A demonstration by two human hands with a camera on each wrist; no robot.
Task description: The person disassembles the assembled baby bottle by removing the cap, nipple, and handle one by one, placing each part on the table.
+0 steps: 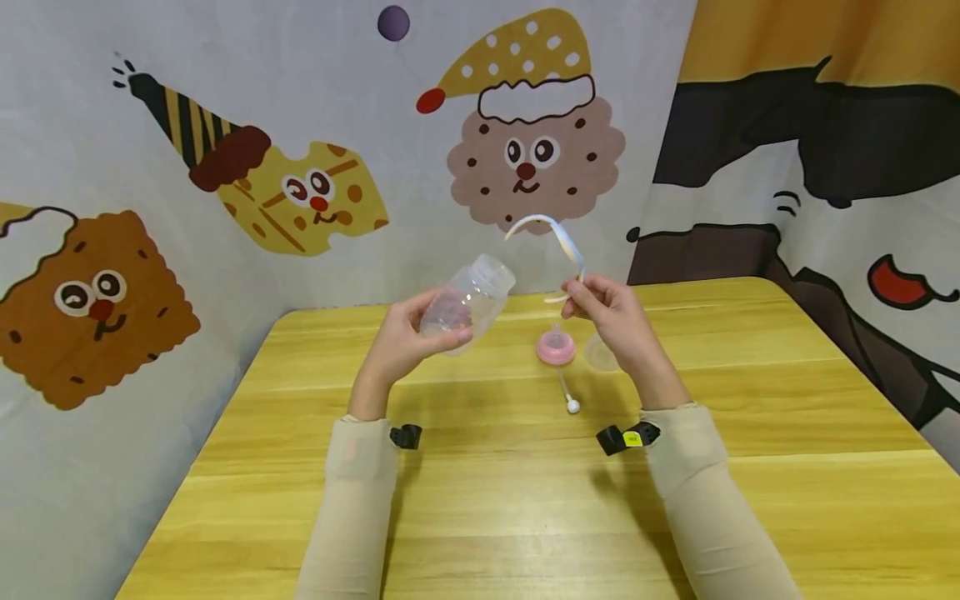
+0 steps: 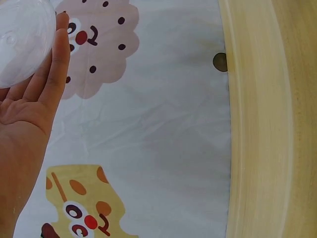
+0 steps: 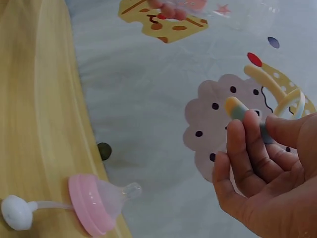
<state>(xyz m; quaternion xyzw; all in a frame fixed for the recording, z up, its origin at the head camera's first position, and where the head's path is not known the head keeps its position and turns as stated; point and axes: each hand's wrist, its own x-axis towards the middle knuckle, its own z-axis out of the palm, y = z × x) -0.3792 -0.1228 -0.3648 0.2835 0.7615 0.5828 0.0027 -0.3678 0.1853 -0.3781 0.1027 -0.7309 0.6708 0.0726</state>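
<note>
My left hand (image 1: 397, 346) grips a clear baby bottle (image 1: 474, 298) around its body, raised over the table and tilted with its open neck to the upper right. In the left wrist view the round bottle base (image 2: 22, 42) shows by the fingers. My right hand (image 1: 613, 323) pinches a thin curved bottle handle (image 1: 564, 239) in pastel yellow, white and blue, held up to the right of the bottle neck. In the right wrist view the handle's yellow-and-blue end (image 3: 237, 108) sticks out past the fingertips.
Below the right hand, a pink collar with a clear nipple (image 1: 556, 347) stands on the wooden table (image 1: 487, 508). From it a thin straw runs toward me, ending in a white ball (image 1: 573, 407). A clear cap (image 1: 598, 354) lies beside the collar. Cartoon-printed cloth (image 1: 420, 192) hangs behind the table.
</note>
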